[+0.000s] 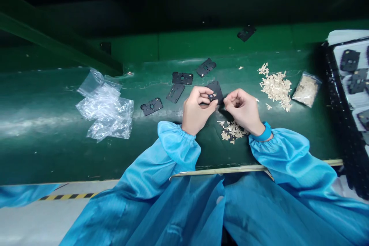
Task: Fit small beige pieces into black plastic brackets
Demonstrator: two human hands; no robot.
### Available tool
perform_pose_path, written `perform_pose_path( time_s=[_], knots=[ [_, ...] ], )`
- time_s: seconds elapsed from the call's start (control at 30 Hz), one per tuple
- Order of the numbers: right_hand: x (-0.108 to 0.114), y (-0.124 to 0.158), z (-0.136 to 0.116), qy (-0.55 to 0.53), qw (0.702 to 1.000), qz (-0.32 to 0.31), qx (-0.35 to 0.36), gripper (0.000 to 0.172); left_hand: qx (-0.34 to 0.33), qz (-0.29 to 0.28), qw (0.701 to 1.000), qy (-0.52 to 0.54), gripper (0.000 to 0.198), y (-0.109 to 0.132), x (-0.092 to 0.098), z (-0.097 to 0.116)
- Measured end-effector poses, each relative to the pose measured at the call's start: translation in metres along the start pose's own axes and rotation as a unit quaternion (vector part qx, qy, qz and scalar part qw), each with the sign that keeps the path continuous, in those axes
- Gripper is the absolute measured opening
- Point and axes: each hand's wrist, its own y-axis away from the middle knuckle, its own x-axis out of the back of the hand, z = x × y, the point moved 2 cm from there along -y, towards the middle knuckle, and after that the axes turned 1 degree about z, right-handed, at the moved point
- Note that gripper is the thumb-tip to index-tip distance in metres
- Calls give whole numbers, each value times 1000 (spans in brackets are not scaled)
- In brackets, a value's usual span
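Observation:
My left hand (198,105) and my right hand (241,109) meet over the middle of the green belt (161,150). Between them is a black perforated plate (216,89), gripped by my left fingers and pinched at its lower edge by my right fingertips. My fingers hide part of it. Several similar plates (182,78) lie just left of and above my hands. Beige strip scraps (232,131) are heaped beneath my right wrist, and a bigger pile of them (276,89) lies to the right.
A zip bag of beige strips (307,90) lies right of the pile. Crumpled clear plastic bags (105,107) lie to the left. A black-edged tray (331,84) holding black plates stands at the far right. A lone plate (246,33) sits farther back.

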Motion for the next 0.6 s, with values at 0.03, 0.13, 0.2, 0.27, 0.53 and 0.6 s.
perform_pose_path(
  time_s=[0.03, 0.13, 0.2, 0.27, 0.53, 0.6],
  knots=[
    [0, 0, 0, -1, 1000, 1, -2, 11, -1, -1, 1000, 2, 31, 0, 0, 0],
    [0, -1, -1, -15, 1000, 6, -11, 12, -1, -3, 1000, 8, 31, 0, 0, -1],
    [1, -1, -2, -29, 999, 7, -18, 13, 4, -3, 1000, 17, 30, 0, 0, -1],
    [1, -2, -3, -47, 999, 8, -24, 14, 11, -5, 999, 32, 30, -1, 0, 0],
    [5, -3, -7, -159, 981, -38, -101, 14, 67, -21, 991, 113, 38, -4, 0, 9],
    [5, -2, -9, -185, 975, -46, -116, 13, 87, -30, 987, 133, 42, -4, 0, 10]
  ],
)
